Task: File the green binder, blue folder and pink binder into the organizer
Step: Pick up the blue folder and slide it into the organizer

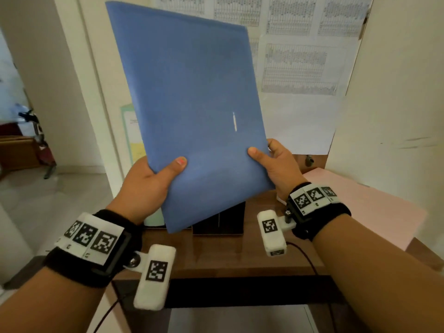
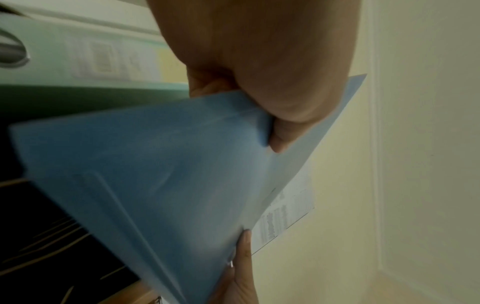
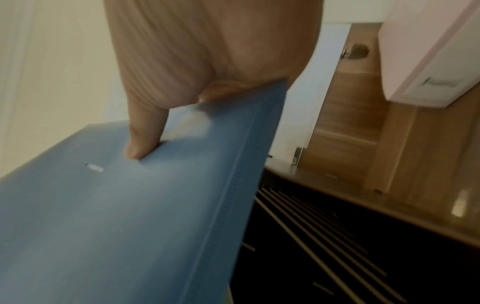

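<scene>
The blue folder (image 1: 192, 111) is held upright and tilted, above the black organizer (image 1: 221, 222), whose slats (image 3: 324, 236) show below it. My left hand (image 1: 146, 186) grips its lower left edge, thumb on the front. My right hand (image 1: 276, 162) grips its lower right edge, thumb on the front too. The green binder (image 2: 91, 61) stands behind the folder on the left, mostly hidden in the head view. The pink binder (image 1: 365, 203) lies flat on the wooden desk (image 1: 216, 253) at the right.
A cream wall (image 1: 396, 80) with pinned printed sheets (image 1: 298, 68) rises just behind the desk. An open doorway (image 1: 19, 116) with furniture lies to the left. A thin cable (image 1: 310, 260) runs over the desk's front edge.
</scene>
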A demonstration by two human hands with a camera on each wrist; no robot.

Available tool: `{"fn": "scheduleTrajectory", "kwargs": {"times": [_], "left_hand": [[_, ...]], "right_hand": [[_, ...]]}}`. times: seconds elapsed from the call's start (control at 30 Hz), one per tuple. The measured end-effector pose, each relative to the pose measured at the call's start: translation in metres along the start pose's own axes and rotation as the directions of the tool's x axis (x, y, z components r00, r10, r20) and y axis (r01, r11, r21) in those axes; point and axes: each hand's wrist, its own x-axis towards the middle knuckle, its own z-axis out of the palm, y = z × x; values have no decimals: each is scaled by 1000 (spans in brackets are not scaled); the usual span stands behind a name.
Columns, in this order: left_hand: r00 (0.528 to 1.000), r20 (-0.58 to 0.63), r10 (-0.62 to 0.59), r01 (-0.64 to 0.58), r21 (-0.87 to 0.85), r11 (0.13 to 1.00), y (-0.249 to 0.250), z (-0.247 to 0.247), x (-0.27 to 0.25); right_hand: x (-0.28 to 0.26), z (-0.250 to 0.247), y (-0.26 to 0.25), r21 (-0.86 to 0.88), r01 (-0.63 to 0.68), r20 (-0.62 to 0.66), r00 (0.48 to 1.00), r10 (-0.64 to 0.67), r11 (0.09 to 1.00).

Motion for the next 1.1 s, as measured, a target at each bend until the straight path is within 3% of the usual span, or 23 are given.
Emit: {"fn": "scheduleTrajectory", "kwargs": {"times": [0.27,0.43,0.6,0.8,0.97,1.1], "left_hand": [[992,-115,51,-30,180,983,8,-40,-19],[982,-178,59,-12,259,966,5,-49,-30],[984,-167,66,4,387,922,-1,-51,-37],[985,-154,72,20,522,853,-14,-34,-35],[989,-146,24,62,555,829,-24,-12,-33],[994,-109,3,69,647,759,-35,6,-27]], "right_hand": [[5,68,8,-64,51,22,999,-49,997],[5,91,13,-210,4,73,997,11,978],[4,102,18,-364,-4,102,994,44,931],[1,95,25,-312,-78,-7,997,79,947],[-12,92,21,-271,-63,169,979,112,960],[-24,88,13,-206,-152,279,938,207,967]]}}
